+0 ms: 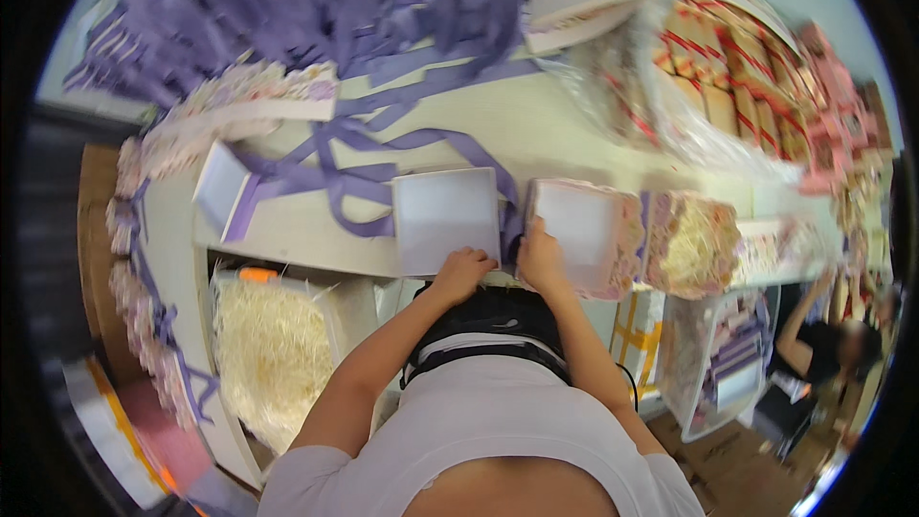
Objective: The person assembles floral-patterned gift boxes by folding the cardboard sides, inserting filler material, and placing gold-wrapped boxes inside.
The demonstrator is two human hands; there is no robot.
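In front of me on the table sits a shallow white open box [447,220]. My left hand [464,273] is at its near right corner, fingers curled over the edge. Beside it to the right is a pink open box [579,230] with a pale inside and a frilly floral side. My right hand [543,258] grips that box's left wall, one digit lying along the rim; the other fingers are partly hidden. Purple ribbon [359,220] loops behind the white box, and a dark purple strip shows between the two boxes.
Further right stands a floral box of pale shredded filler [691,247]. A bin of shredded filler [273,349] is below the table at left. Purple ribbons [287,10] are heaped at the back, with wrapped tan packages [713,67] back right. A co-worker [828,349] is at far right.
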